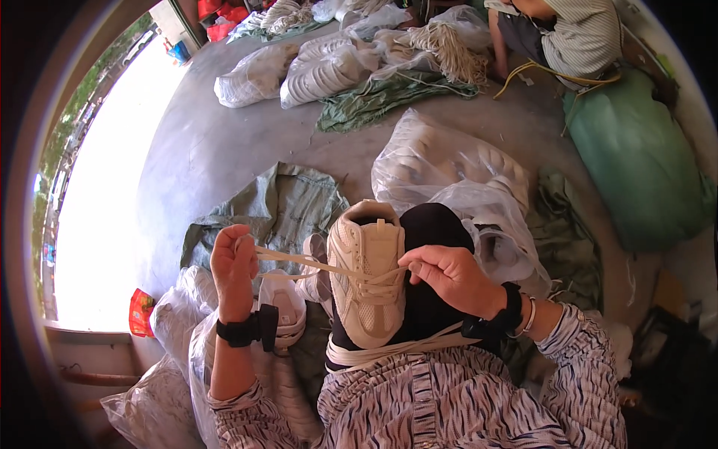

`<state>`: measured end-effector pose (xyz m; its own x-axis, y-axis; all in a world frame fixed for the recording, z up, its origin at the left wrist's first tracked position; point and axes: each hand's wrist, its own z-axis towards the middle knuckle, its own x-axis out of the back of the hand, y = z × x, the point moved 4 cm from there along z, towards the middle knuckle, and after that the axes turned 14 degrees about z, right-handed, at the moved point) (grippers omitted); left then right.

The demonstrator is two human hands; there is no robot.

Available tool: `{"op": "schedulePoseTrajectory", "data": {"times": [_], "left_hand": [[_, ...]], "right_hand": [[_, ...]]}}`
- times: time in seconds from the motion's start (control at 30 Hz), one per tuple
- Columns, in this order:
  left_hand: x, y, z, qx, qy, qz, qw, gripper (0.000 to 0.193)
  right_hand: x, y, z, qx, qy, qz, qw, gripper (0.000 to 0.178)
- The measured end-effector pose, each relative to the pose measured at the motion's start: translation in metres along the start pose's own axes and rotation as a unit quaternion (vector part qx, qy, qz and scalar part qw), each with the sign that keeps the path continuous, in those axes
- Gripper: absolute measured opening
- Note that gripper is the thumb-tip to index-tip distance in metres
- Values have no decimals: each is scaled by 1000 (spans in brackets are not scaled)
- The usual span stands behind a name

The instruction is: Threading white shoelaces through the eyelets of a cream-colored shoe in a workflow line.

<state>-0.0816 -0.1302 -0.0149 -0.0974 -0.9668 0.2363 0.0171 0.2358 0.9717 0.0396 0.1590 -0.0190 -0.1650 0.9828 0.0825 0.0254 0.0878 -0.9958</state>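
Observation:
A beige sneaker [369, 273] rests on my lap, toe toward me, its opening at the far end. A cream shoelace [310, 262] is threaded through its lower eyelets. My left hand [233, 266] is closed on the lace, holding it stretched out to the left of the shoe. At the shoe's right side, my right hand [449, 277] pinches the lace close to the eyelets. A bundle of loose cream laces [396, 348] lies across my lap below the toe. Just right of my left wrist stands another pale shoe [284, 305].
Clear plastic bags of shoes [441, 161] lie ahead, with more bagged shoes [329, 71] farther off. A large green sack [643, 161] sits at the right. Another person [580, 37] is seated at the far right. Green woven sheeting [269, 202] covers floor beyond my left hand.

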Motion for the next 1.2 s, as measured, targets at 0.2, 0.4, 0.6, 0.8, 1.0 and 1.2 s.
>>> {"op": "schedulePoseTrajectory", "data": {"times": [0.2,0.4,0.6,0.8,1.0,1.2], "left_hand": [[1,4,-11,-16,-36,94,995,11],[20,-61,-16,-44,13,285,957,12],[-21,-58,-38,-122,-43,370,920,22],[-87,6,-59,-118,-130,263,949,25],[-90,13,-70,-145,-124,310,932,9],[-115,33,-64,-295,-215,449,816,19]], "right_hand": [[-6,13,-12,107,-66,-268,955,14],[39,35,-48,-131,-39,57,989,15],[101,52,-58,-155,239,134,949,22],[31,15,-9,19,92,37,995,23],[-10,27,-3,55,-33,-235,970,10],[-7,26,0,66,23,-222,973,13]]}}
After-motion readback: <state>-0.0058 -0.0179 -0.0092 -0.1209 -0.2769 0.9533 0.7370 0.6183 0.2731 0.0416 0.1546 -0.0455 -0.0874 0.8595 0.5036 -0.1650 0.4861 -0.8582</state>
